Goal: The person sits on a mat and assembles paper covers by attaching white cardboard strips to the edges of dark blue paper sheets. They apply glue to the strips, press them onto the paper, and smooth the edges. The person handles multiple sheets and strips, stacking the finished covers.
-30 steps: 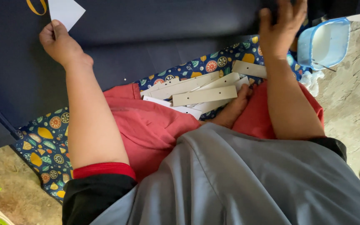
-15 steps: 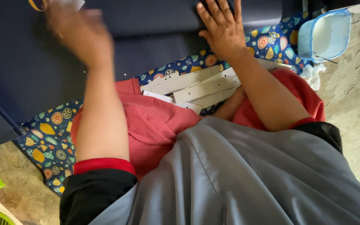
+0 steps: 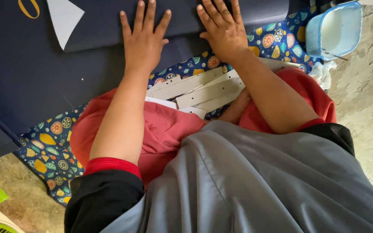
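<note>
Head view: both palms pressed on dark blue card

Head camera frame: the left hand (image 3: pixel 144 41) and the right hand (image 3: pixel 222 26) are laid flat, fingers spread, gripping nothing, side by side on a folded navy cardboard sheet (image 3: pixel 31 73). A white triangular patch (image 3: pixel 63 17) is seen on the sheet to the left. White cardboard strips (image 3: pixel 197 88) are piled just below the hands on a patterned mat (image 3: pixel 50 146). A pale blue tub (image 3: pixel 335 30) is placed at the upper right.

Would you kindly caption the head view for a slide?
Left hand and right hand press flat on dark blue sheet.
</note>
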